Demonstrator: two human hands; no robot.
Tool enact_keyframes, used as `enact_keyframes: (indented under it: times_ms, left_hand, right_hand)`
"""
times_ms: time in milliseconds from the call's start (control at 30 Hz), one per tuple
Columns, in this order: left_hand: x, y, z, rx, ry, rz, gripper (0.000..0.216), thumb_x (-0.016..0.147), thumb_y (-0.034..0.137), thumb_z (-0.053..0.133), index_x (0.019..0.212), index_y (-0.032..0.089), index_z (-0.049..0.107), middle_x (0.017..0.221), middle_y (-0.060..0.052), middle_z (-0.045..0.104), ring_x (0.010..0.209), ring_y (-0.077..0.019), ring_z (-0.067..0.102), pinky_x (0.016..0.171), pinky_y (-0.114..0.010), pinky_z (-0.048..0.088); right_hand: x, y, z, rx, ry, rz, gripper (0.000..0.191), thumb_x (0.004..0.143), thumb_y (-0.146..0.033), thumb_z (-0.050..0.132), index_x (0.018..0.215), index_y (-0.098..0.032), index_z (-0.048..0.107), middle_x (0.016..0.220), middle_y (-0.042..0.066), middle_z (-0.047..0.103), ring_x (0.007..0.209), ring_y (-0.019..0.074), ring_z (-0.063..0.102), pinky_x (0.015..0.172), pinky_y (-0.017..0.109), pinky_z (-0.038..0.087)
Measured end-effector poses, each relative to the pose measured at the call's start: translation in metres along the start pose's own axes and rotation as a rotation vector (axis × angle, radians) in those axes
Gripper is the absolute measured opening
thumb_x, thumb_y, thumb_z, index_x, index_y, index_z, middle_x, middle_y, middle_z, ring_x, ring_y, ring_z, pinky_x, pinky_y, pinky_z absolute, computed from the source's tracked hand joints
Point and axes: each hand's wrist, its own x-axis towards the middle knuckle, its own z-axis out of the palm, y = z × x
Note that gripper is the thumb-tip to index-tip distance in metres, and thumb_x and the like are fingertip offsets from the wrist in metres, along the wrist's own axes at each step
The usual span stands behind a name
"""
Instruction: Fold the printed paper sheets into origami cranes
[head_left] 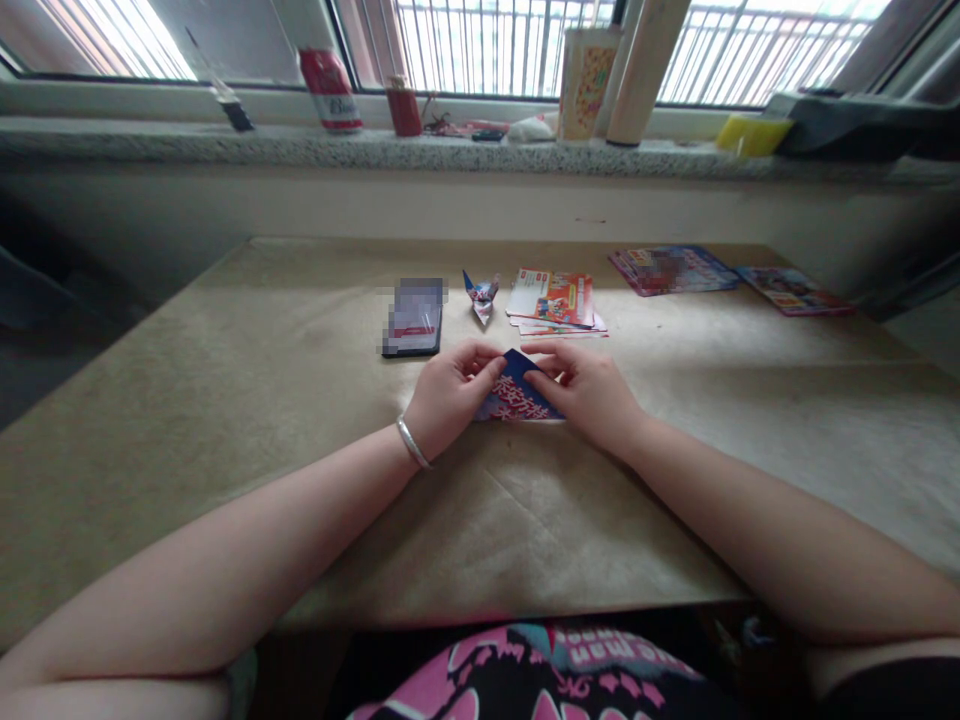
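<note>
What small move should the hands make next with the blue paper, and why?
Perhaps press the blue paper flatter near its tip: the left hand and right hand both pinch it from either side, and its pointed top corner sits between them.

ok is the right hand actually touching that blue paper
Touching. The head view shows the right hand with its thumb laid on the printed face of the blue paper, no gap showing.

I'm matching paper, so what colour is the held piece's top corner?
The paper's top corner is dark blue, best seen in the head view.
</note>
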Motion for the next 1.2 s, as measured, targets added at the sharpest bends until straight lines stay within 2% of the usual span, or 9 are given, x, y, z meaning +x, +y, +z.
enact_keyframes:
  times_ms: [133,333,633,833,967,1133,1200]
  left_hand:
    - [0.001,0.001,0.000,-0.033,0.028,-0.034,0.024,0.083,0.040,0.064,0.084,0.016,0.066,0.073,0.000,0.067,0.061,-0.0110,0.059,0.056,-0.020,0.047]
    - [0.002,-0.001,0.000,-0.012,0.056,-0.011,0.022,0.083,0.038,0.064,0.082,0.016,0.065,0.072,0.000,0.066,0.062,-0.0106,0.057,0.057,-0.021,0.046]
    - [0.000,0.003,0.002,0.049,0.012,0.025,0.019,0.085,0.034,0.062,0.084,0.016,0.066,0.075,-0.002,0.068,0.065,-0.0113,0.059,0.058,-0.021,0.046]
    - [0.001,0.002,0.001,0.062,-0.026,0.025,0.017,0.085,0.033,0.062,0.085,0.017,0.069,0.075,-0.002,0.069,0.065,-0.0119,0.060,0.059,-0.021,0.047]
    - [0.002,0.001,-0.001,0.071,-0.023,-0.010,0.019,0.084,0.034,0.063,0.087,0.016,0.070,0.077,-0.002,0.070,0.066,-0.0128,0.061,0.059,-0.022,0.048]
    - [0.005,-0.002,-0.002,0.060,-0.027,-0.072,0.023,0.083,0.036,0.063,0.086,0.015,0.070,0.077,-0.003,0.071,0.067,-0.0141,0.063,0.059,-0.023,0.049]
    - [0.007,-0.004,-0.003,0.059,-0.067,-0.094,0.023,0.083,0.036,0.062,0.085,0.014,0.069,0.078,-0.004,0.071,0.068,-0.0143,0.063,0.060,-0.023,0.049]
  right_hand:
    - [-0.001,0.000,0.000,0.015,-0.007,0.048,0.027,0.086,-0.030,0.062,0.113,-0.025,0.067,0.094,0.001,0.077,0.083,0.0173,0.071,0.073,0.029,0.054]
    - [0.000,-0.001,-0.003,-0.098,0.018,-0.056,0.023,0.091,-0.027,0.055,0.105,-0.024,0.072,0.099,0.002,0.076,0.090,0.0187,0.070,0.080,0.030,0.052]
    - [0.005,-0.002,0.001,-0.021,0.025,0.023,0.024,0.088,-0.032,0.058,0.109,-0.027,0.069,0.087,-0.001,0.076,0.072,0.0151,0.069,0.067,0.027,0.052]
    - [0.017,-0.004,0.004,-0.005,0.010,-0.002,0.012,0.083,-0.029,0.062,0.089,-0.022,0.070,0.076,0.000,0.073,0.067,0.0132,0.064,0.063,0.026,0.048]
    - [0.025,-0.008,0.003,0.070,-0.002,0.003,0.012,0.081,-0.028,0.063,0.085,-0.020,0.070,0.076,0.000,0.070,0.066,0.0118,0.060,0.063,0.025,0.045]
    - [0.036,-0.011,0.000,-0.024,-0.034,-0.024,0.010,0.079,-0.026,0.065,0.079,-0.019,0.072,0.075,0.001,0.066,0.064,0.0114,0.053,0.060,0.025,0.041]
    - [0.041,-0.011,-0.001,-0.073,-0.071,-0.016,0.008,0.077,-0.022,0.065,0.076,-0.019,0.072,0.077,0.002,0.067,0.066,0.0114,0.053,0.063,0.025,0.041]
